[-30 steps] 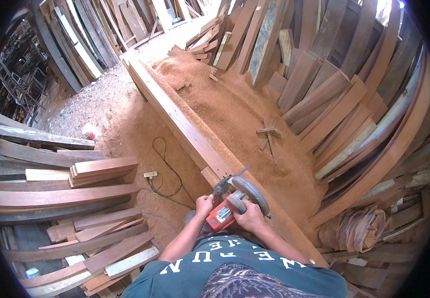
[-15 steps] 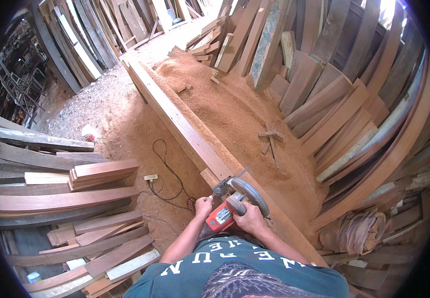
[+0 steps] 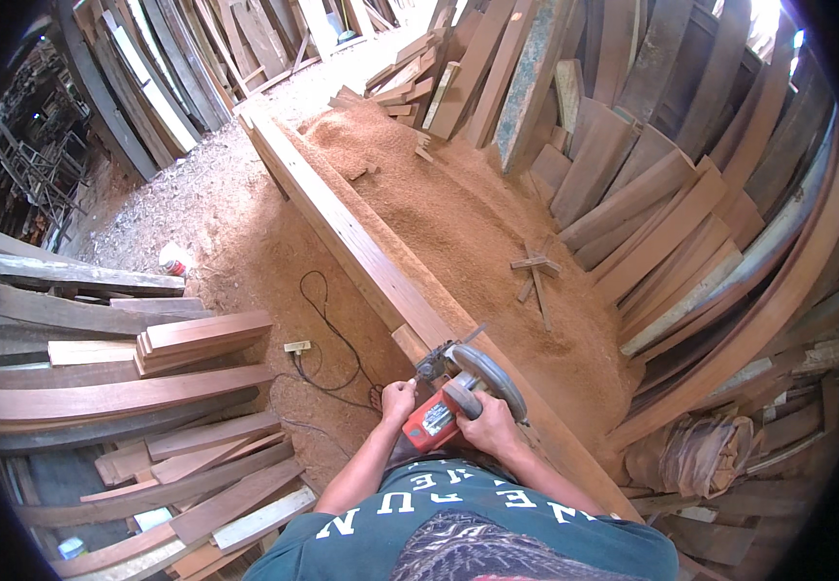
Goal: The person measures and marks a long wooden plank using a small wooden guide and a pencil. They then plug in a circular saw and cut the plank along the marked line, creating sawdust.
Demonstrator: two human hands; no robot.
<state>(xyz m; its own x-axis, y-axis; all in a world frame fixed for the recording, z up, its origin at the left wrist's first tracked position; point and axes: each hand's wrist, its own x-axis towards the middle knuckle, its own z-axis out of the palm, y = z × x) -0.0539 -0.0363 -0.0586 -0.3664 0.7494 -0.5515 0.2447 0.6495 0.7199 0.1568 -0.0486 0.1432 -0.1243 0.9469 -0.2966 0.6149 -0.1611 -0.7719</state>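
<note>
A red circular saw (image 3: 432,422) with a grey round blade guard (image 3: 489,379) rests on a long wooden plank (image 3: 359,241), close in front of my body. My right hand (image 3: 494,426) is wrapped round the saw's dark rear handle. At the saw's left side, by its metal base, my left hand (image 3: 399,401) is closed with the thumb on top. What its fingers grip is too small to make out. The blade's lower part is hidden by the guard and plank.
Sawdust (image 3: 410,208) is heaped along the plank's right side, with a small wooden cross-shaped piece (image 3: 534,264) on it. A black cord (image 3: 354,360) and a pale socket block (image 3: 296,346) lie left. Stacked boards (image 3: 208,334) and leaning timbers (image 3: 647,228) flank both sides.
The view has shifted very slightly, so the timbers at right sit a little further right. Both hands and the saw keep almost the same place on the plank.
</note>
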